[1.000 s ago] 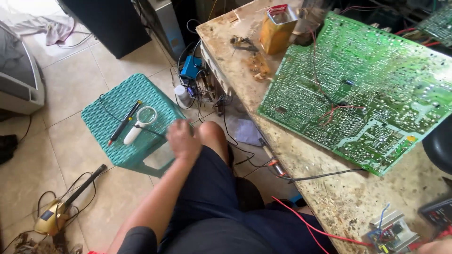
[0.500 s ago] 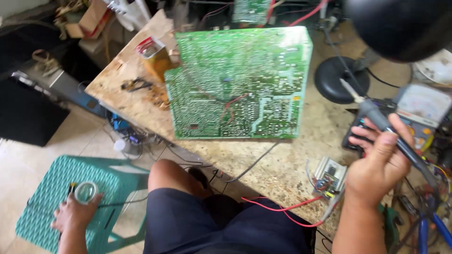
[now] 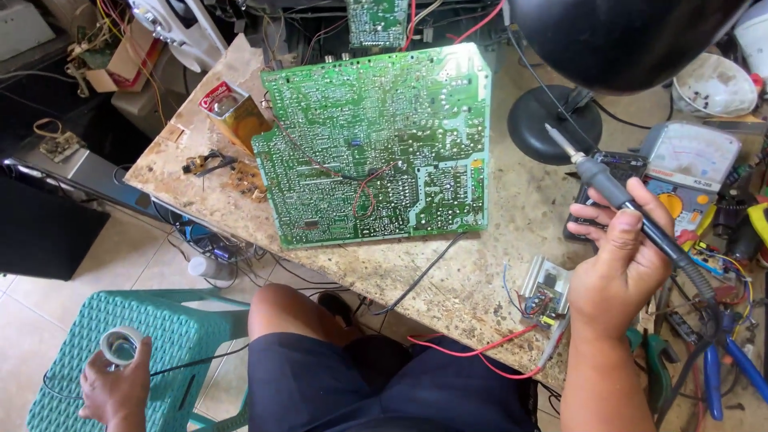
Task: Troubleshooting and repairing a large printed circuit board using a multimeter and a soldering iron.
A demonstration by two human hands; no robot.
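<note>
I look down on a speckled stone tabletop (image 3: pixel 496 240) that fills the middle of the view. The largest thing on it is a green circuit board (image 3: pixel 376 144), lying flat with its solder side up and thin red and black wires crossing it. Near the tabletop's far right sits the round black base of a desk lamp (image 3: pixel 556 124), and the lamp's dark shade (image 3: pixel 624 36) hangs over the top of the view. To the right of that base lies an analogue multimeter (image 3: pixel 692 164) with a pale dial.

Below left, beside my bare knee, stands a teal woven plastic stool (image 3: pixel 172 328). At the tabletop's far left corner is a small yellow tin (image 3: pixel 232 112) with a red lid.

My right hand (image 3: pixel 620 264) is closed around a black soldering iron (image 3: pixel 616 192), its metal tip pointing up and left above the tabletop, well apart from the circuit board. Just left of that hand rests a small module with a metal heat sink (image 3: pixel 544 292), trailing a red wire.

My left hand (image 3: pixel 116 388) is low over the stool, fingers wrapped around a small spool of solder wire (image 3: pixel 120 346).
</note>
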